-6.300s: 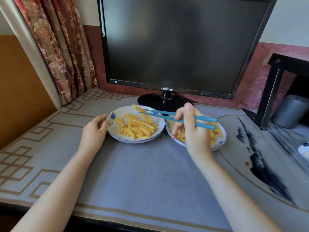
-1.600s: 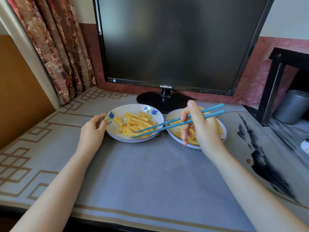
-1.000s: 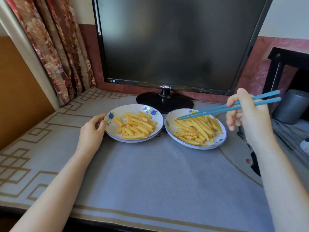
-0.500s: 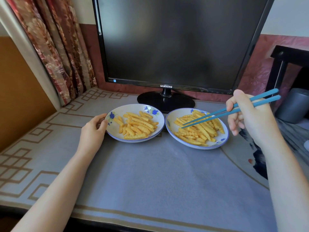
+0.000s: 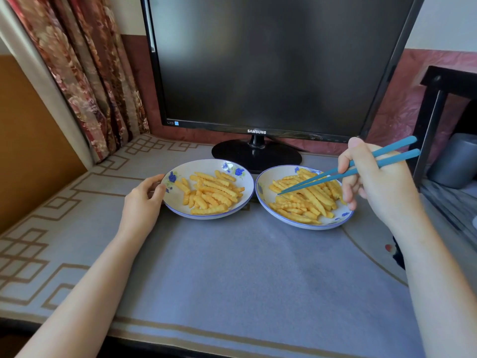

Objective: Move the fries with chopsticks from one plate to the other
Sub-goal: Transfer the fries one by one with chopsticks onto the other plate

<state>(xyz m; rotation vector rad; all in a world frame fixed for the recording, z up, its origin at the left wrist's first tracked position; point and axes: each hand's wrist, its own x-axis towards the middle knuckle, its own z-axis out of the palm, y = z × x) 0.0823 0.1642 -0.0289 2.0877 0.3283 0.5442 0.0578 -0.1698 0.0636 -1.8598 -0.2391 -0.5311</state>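
Left hand (image 5: 144,200) holds the left plate (image 5: 176,201) by its left rim, fingers curled against it. Right hand (image 5: 374,184) grips the chopsticks (image 5: 400,158) toward their upper ends, thumb across them, the other fingers curled below.

From the near edge, the table (image 5: 232,275) runs bare under both forearms. Toward the far edge the two plates stand side by side, the right plate (image 5: 264,200) just beside the left, rims almost touching. Both carry fries (image 5: 309,200), the right heap looking fuller. The chopstick tips lie close together, low over the left part of the right heap. I cannot tell whether they touch it, and no fry shows between them.

These crinkle-cut fries should be light and fairly stiff, likely to snap under a hard squeeze. The ridges ought to give the smooth sticks some bite. A loose one lying on top, pinched across its middle, would hang level and not swing.

Behind stands a dark monitor (image 5: 271,63), with a curtain (image 5: 90,81) at the far left corner. A black frame (image 5: 431,120) and a grey can (image 5: 456,161) are at the right.
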